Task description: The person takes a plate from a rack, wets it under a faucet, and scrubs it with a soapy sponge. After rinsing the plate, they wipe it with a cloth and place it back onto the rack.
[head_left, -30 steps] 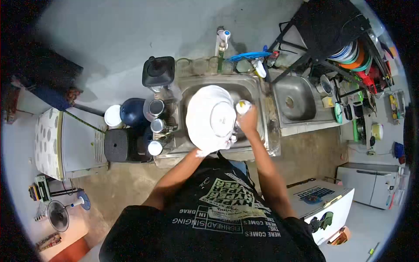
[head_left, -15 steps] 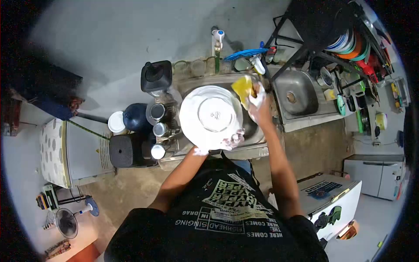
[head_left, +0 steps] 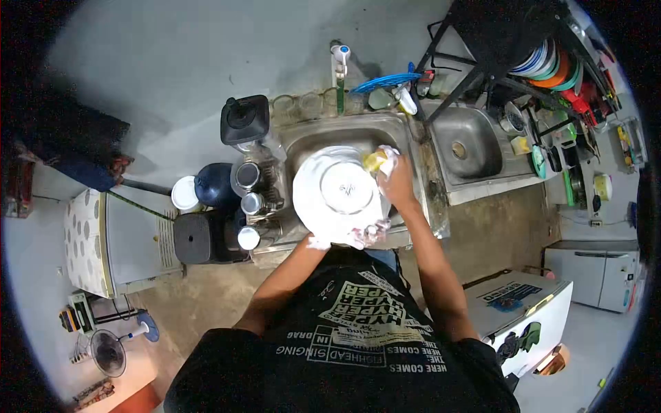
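Observation:
A white plate (head_left: 317,196), its underside with a ring and a small mark facing me, is held over the left sink basin (head_left: 310,141). My left hand (head_left: 368,234) grips its near edge, foamy fingers showing at the lower right and the rest hidden beneath. At the plate's right rim, my right hand (head_left: 394,180), covered in suds, is closed on a yellow sponge (head_left: 375,161) that touches the plate.
A tap (head_left: 341,58) stands behind the basin, beside several glasses (head_left: 310,105) and a blue plastic rack (head_left: 385,82). Jars (head_left: 253,203) and a blender jug (head_left: 245,120) line the left. A second sink (head_left: 468,148) lies right, under a black metal stand (head_left: 441,62).
The sponge in my right hand has come down and left, from beyond the plate's rim onto it. The plate has shifted slightly right and down, still in my left hand.

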`<state>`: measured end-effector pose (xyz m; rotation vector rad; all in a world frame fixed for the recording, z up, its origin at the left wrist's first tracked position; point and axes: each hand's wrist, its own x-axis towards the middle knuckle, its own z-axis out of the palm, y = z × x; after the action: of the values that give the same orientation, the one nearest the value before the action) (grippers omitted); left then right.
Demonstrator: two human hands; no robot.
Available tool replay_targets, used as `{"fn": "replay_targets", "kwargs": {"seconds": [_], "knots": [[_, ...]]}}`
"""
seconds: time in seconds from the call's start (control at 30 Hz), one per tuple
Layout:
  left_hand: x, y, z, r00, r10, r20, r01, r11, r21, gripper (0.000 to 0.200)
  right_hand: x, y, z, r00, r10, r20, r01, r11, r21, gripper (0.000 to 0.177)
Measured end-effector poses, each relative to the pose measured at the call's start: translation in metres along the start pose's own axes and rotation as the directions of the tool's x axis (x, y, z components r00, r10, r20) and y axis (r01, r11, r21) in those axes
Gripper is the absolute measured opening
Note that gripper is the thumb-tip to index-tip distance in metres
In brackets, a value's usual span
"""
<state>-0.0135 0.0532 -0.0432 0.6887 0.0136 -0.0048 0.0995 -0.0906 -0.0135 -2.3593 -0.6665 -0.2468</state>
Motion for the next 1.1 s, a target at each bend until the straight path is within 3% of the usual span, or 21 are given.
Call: {"fn": "replay_targets", "kwargs": {"seconds": [0.07,0.1,0.2,0.27,0.43,0.53,0.57,0.67,0.7,0.8,0.87,0.9,0.93,0.97,1.0,1.03,1.07,1.1], "knots": [[0.002,-0.005,-0.003,1.000,0.005,0.004,-0.005,1.000,-0.002,0.072,-0.004,-0.007,-0.009,0.997,0.073,-0.019,-0.072,0.997,0.016,0.044],[0.002,-0.007,-0.006,1.000,0.002,0.009,-0.002,1.000,-0.015,0.071,-0.009,-0.011,-0.013,0.981,0.185,0.055,-0.186,0.982,0.014,0.042],[0.004,-0.010,-0.018,1.000,-0.016,0.019,0.018,0.997,-0.074,0.069,-0.035,-0.019,-0.009,0.980,0.180,0.089,-0.183,0.983,0.028,0.042],[0.004,-0.012,-0.026,1.000,-0.017,0.017,0.019,0.994,-0.104,0.068,-0.049,-0.030,-0.006,0.976,0.166,0.140,-0.148,0.981,-0.129,0.040],[0.001,-0.018,-0.037,1.000,-0.007,0.008,0.008,0.990,-0.138,0.064,-0.057,-0.061,-0.020,0.961,0.158,0.228,-0.148,0.987,-0.059,0.038],[0.004,-0.021,-0.039,0.999,-0.030,0.035,0.036,0.982,-0.183,0.062,-0.062,-0.074,-0.027,0.936,0.193,0.294,-0.157,0.978,-0.139,0.040],[0.004,-0.023,-0.039,0.998,-0.036,0.045,0.044,0.979,-0.197,0.062,-0.067,-0.073,-0.022,0.957,0.209,0.201,-0.189,0.975,-0.117,0.042],[0.008,-0.029,-0.037,0.995,-0.059,0.086,0.081,0.959,-0.273,0.059,-0.074,-0.072,-0.022,0.932,0.245,0.267,-0.265,0.963,0.040,0.043],[0.011,-0.030,-0.036,0.992,-0.069,0.103,0.098,0.946,-0.309,0.059,-0.080,-0.070,-0.017,0.946,0.234,0.224,-0.253,0.966,0.060,0.044],[0.015,-0.023,-0.019,0.991,-0.091,0.099,0.122,0.923,-0.365,0.057,-0.104,-0.056,0.009,0.950,0.304,0.066,-0.308,0.889,0.340,0.049],[0.008,-0.001,0.020,0.996,-0.077,0.051,0.090,0.932,-0.350,0.053,-0.112,-0.023,0.034,0.852,0.499,0.160,-0.491,0.652,0.578,0.050],[0.004,0.014,0.048,0.997,-0.068,0.025,0.072,0.937,-0.341,0.051,-0.094,-0.046,0.002,0.818,0.569,0.087,-0.458,0.551,0.698,0.046],[0.002,0.022,0.052,0.990,-0.081,0.114,0.124,0.881,-0.457,0.055,-0.081,-0.051,-0.012,0.770,0.638,-0.005,-0.429,0.525,0.735,0.044],[0.004,0.020,0.047,0.948,-0.111,0.298,0.276,0.752,-0.598,0.059,-0.068,-0.057,-0.026,0.711,0.697,-0.097,-0.391,0.506,0.769,0.042],[0.007,0.017,0.042,0.878,-0.122,0.462,0.434,0.612,-0.662,0.064,-0.059,-0.046,-0.029,0.739,0.642,-0.202,-0.334,0.611,0.718,0.041],[0.008,0.015,0.036,0.884,-0.189,0.427,0.438,0.654,-0.617,0.068,-0.049,-0.036,-0.032,0.757,0.579,-0.304,-0.278,0.706,0.651,0.041],[0.004,0.014,0.027,0.900,-0.273,0.339,0.423,0.735,-0.531,0.074,-0.038,-0.026,-0.040,0.841,0.400,-0.363,-0.148,0.817,0.558,0.041],[0.006,0.019,0.036,0.847,-0.359,0.392,0.531,0.606,-0.592,0.074,-0.026,-0.004,-0.040,0.880,0.454,-0.140,-0.348,0.816,0.461,0.045]]}}
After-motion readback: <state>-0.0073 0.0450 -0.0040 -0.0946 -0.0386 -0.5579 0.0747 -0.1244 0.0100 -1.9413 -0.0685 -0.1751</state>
